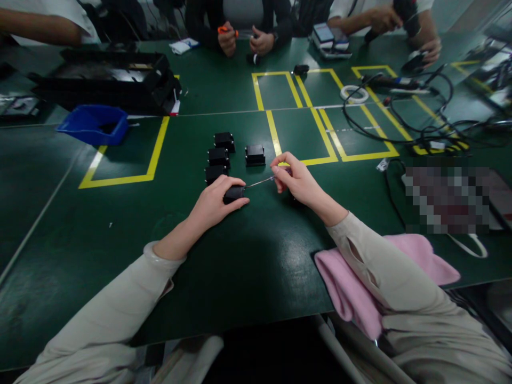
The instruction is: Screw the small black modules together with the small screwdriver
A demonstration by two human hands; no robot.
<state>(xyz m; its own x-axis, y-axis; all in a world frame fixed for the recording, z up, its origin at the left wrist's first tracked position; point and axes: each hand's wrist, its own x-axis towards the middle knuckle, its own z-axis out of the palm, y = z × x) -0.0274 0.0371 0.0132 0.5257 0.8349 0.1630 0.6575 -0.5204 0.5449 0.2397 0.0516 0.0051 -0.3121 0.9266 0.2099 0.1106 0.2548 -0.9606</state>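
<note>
My left hand (214,201) is closed on a small black block (234,193) that rests on the green table (248,266). My right hand (296,180) pinches a thin metal tool (260,182) whose tip points into the block's right side. Just beyond my left hand, three more black blocks (218,157) stand in a column, and a fourth black block (255,154) sits to their right.
A blue bin (94,124) and a black tray (112,80) are at the far left. Yellow tape boxes (308,117) mark the table. Tangled black cables (416,117) lie at the right. A pink cloth (348,282) lies under my right elbow. Other people's hands (244,40) work across the table.
</note>
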